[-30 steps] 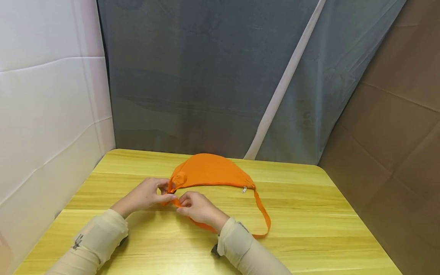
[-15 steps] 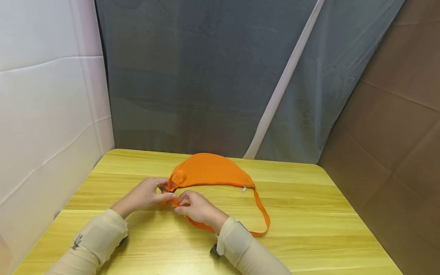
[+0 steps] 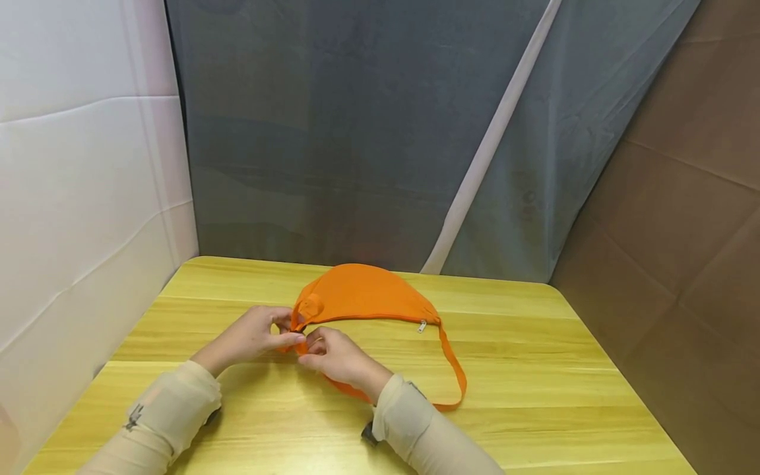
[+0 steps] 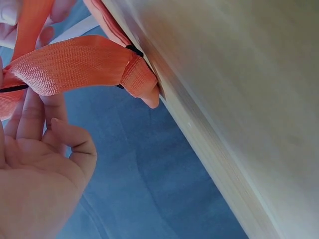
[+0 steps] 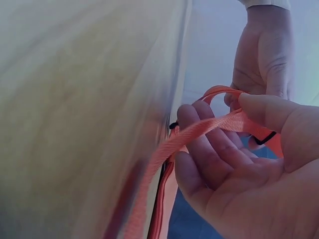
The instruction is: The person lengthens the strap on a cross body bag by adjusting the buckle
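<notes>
An orange waist bag (image 3: 368, 293) lies flat on the table, its curved side away from me and its zip edge toward me. My left hand (image 3: 255, 335) pinches the orange strap at the bag's left end, beside a thin black slider (image 5: 265, 138) threaded on the webbing. Close by on the right, my right hand (image 3: 344, 359) pinches the same strap (image 5: 199, 130) between thumb and fingers. A webbing loop (image 4: 79, 62) arches between the slider and the bag's end in the left wrist view. The rest of the strap runs under my right wrist.
The wooden table (image 3: 534, 369) carries the bag near its far edge. A silver zip pull (image 3: 422, 326) hangs at the bag's right end. Behind stands a grey cloth wall (image 3: 356, 132), with a white wall (image 3: 89, 165) left and a brown one (image 3: 683, 231) right.
My right hand has shifted slightly left along the strap, closer to my left hand. The left hand keeps its hold, and the bag stays where it was.
</notes>
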{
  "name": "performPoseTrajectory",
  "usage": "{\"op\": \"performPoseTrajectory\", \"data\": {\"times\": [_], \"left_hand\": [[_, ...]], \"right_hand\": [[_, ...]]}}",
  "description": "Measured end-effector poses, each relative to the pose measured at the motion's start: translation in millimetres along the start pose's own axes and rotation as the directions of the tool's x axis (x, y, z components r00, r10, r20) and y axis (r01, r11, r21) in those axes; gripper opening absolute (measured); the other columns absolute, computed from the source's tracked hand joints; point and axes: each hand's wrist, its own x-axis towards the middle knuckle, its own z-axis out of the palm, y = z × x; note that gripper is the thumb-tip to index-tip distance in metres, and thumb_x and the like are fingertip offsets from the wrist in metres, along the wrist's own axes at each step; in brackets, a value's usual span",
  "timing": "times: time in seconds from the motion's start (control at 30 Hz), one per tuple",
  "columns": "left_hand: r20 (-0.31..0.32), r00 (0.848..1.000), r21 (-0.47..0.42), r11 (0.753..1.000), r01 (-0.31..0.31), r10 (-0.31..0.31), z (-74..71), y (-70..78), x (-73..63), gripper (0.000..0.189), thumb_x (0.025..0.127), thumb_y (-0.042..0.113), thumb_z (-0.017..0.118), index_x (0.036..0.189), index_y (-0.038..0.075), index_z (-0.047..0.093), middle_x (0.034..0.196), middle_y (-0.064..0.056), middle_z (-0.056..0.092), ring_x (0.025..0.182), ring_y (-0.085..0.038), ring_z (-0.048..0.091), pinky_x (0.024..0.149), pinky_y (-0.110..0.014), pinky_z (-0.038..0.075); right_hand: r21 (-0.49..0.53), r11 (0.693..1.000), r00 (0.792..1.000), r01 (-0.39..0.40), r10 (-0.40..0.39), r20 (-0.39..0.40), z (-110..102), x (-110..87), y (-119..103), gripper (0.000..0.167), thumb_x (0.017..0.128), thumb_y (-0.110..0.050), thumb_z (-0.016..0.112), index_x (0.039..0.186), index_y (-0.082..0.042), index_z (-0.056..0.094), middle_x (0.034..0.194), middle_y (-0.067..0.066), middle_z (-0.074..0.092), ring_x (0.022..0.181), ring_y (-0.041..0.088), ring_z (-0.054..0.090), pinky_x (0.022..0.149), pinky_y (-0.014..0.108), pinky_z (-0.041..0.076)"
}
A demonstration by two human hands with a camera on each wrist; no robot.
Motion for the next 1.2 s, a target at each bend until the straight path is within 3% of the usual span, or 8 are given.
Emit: {"op": "performPoseTrajectory", "data": {"times": [0.2, 0.33, 0.57, 0.73, 0.9, 1.13, 1.2], "left_hand": [[0.016, 1.0, 0.011, 1.0, -0.005, 0.004, 0.0, -0.1, 1.1, 0.02, 0.09, 0.036, 0.078, 0.093, 0.017, 0.071, 0.082, 0.012, 0.07, 0.076, -0.007, 0.059, 0.07, -0.028, 0.048], [0.023, 1.0, 0.011, 1.0, -0.008, 0.008, 0.1, 0.9, 2.0, 0.02, 0.09, 0.034, 0.078, 0.093, 0.016, 0.071, 0.084, 0.01, 0.071, 0.076, -0.006, 0.06, 0.071, -0.027, 0.048], [0.033, 0.999, 0.0, 1.0, -0.007, 0.007, 0.4, 0.0, 1.8, 0.02, 0.089, 0.033, 0.079, 0.091, 0.016, 0.071, 0.085, 0.01, 0.073, 0.077, -0.006, 0.06, 0.071, -0.027, 0.048], [0.042, 0.999, -0.004, 1.0, 0.0, 0.0, 0.1, -0.2, 1.3, 0.023, 0.089, 0.034, 0.079, 0.097, 0.014, 0.074, 0.088, 0.008, 0.074, 0.081, -0.006, 0.064, 0.073, -0.027, 0.05], [0.045, 0.999, 0.013, 1.0, -0.007, 0.006, 0.3, -1.0, 1.1, 0.029, 0.09, 0.037, 0.078, 0.103, 0.012, 0.075, 0.092, 0.006, 0.075, 0.085, -0.008, 0.067, 0.077, -0.032, 0.054], [0.065, 0.998, 0.023, 0.999, -0.024, 0.023, 0.9, -3.2, 1.4, 0.031, 0.087, 0.038, 0.08, 0.104, 0.013, 0.072, 0.091, 0.008, 0.072, 0.081, -0.005, 0.062, 0.072, -0.03, 0.051], [0.071, 0.997, 0.023, 0.999, -0.029, 0.028, 1.1, -3.8, 1.3, 0.03, 0.086, 0.036, 0.081, 0.103, 0.013, 0.071, 0.092, 0.008, 0.071, 0.082, -0.006, 0.062, 0.073, -0.032, 0.051]], "right_hand": [[-0.124, 0.991, 0.997, 0.047, -0.055, -0.06, 3.9, 0.3, -3.6, 0.026, 0.093, -0.03, 0.076, 0.11, -0.013, 0.066, 0.091, -0.009, 0.067, 0.081, 0.006, 0.061, 0.072, 0.026, 0.051], [-0.157, 0.986, 0.995, 0.059, -0.07, -0.068, 4.3, -0.8, -5.7, 0.019, 0.095, -0.028, 0.074, 0.107, -0.014, 0.068, 0.091, -0.01, 0.068, 0.082, 0.004, 0.061, 0.072, 0.025, 0.05], [-0.117, 0.991, 0.997, 0.057, -0.063, -0.042, 3.8, -2.4, -5.6, 0.016, 0.1, -0.028, 0.067, 0.11, -0.016, 0.067, 0.097, -0.009, 0.073, 0.09, 0.004, 0.065, 0.078, 0.027, 0.052], [-0.059, 0.997, 0.998, 0.049, -0.051, -0.029, 2.8, -2.1, -3.7, 0.016, 0.103, -0.029, 0.063, 0.111, -0.014, 0.063, 0.102, -0.006, 0.073, 0.088, 0.006, 0.065, 0.075, 0.028, 0.052], [-0.022, 0.998, 0.997, 0.065, -0.066, -0.039, 1.0, -1.8, -5.0, 0.014, 0.103, -0.028, 0.062, 0.11, -0.015, 0.062, 0.101, -0.002, 0.072, 0.082, 0.007, 0.064, 0.072, 0.027, 0.052], [-0.011, 0.996, 0.995, 0.084, -0.085, -0.051, -1.1, -0.8, -3.9, 0.018, 0.103, -0.027, 0.063, 0.117, -0.016, 0.062, 0.104, -0.007, 0.066, 0.096, 0.007, 0.063, 0.079, 0.027, 0.052], [-0.002, 0.997, 0.995, 0.077, -0.077, -0.059, -1.8, -0.7, -3.0, 0.021, 0.103, -0.027, 0.063, 0.12, -0.016, 0.06, 0.102, -0.006, 0.063, 0.092, 0.008, 0.061, 0.076, 0.028, 0.051]]}}
